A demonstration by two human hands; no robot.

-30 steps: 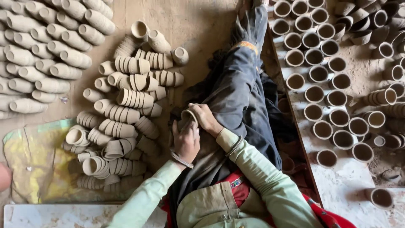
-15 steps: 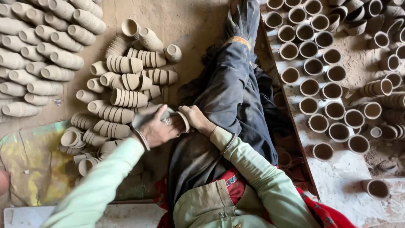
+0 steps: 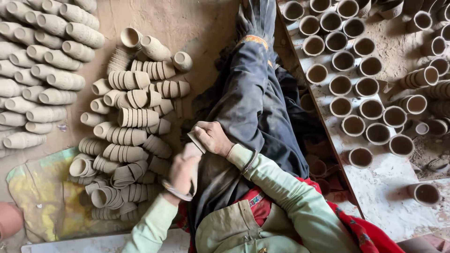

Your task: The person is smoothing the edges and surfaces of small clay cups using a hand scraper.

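Unfired clay cups fill the frame, all matt grey-brown, small and tapered, with faint ridges. At centre the right hand (image 3: 212,137) lies palm down against the dark trouser leg (image 3: 255,98), fingers curled round one cup (image 3: 196,140) whose rim juts toward the left; the hand grips it. Just below and left of it the left hand (image 3: 183,169) is blurred, knuckles up, a thin bangle (image 3: 176,192) at the wrist; it seems closed round something pale and cup-coloured, but whether it holds anything I cannot tell. Both forearms wear pale green sleeves (image 3: 281,187) that come up from the bottom of the frame, the right one bent at the elbow.

Left of centre, nested cups lie on their sides in short stacks (image 3: 133,119), piled loosely on the earth floor; there are roughly two dozen stacks, and an exact count is not possible. In the upper left, longer stacks (image 3: 44,56) lie in tight rows. On the right, single cups (image 3: 341,85) stand upright, mouths open, on a dusty whitish board (image 3: 384,187), about two dozen in view, with a few more stacks on their sides at the far right edge. A crumpled yellow-green sheet (image 3: 40,197) lies at lower left.
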